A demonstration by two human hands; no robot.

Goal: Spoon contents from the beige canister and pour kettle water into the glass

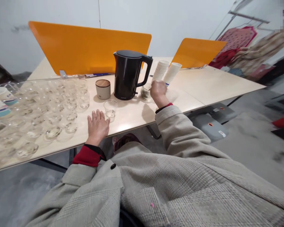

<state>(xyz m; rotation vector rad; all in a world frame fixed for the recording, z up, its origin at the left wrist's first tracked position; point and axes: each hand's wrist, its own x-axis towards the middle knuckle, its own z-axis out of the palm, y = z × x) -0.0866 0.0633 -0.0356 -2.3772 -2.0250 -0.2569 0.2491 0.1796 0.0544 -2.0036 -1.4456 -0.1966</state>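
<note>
My left hand (98,126) lies flat on the table near its front edge, fingers spread, holding nothing. Just to its right stands a clear plastic cup (110,108). My right hand (159,91) is closed, knuckles up, at the right side of a small ribbed glass container (145,93) with dark bits inside. What its fingers grip, if anything, is hidden. Between the hands, farther back, are a black electric kettle (126,75) with its lid down and a grey canister (103,90) with a wooden top.
Many clear plastic cups (53,132) crowd the left of the table (132,110), with printed paper cups (0,107) among them. Two stacks of white cups (161,70) stand behind my right hand. Orange dividers (90,50) line the back. Grey stools (207,126) sit below at right.
</note>
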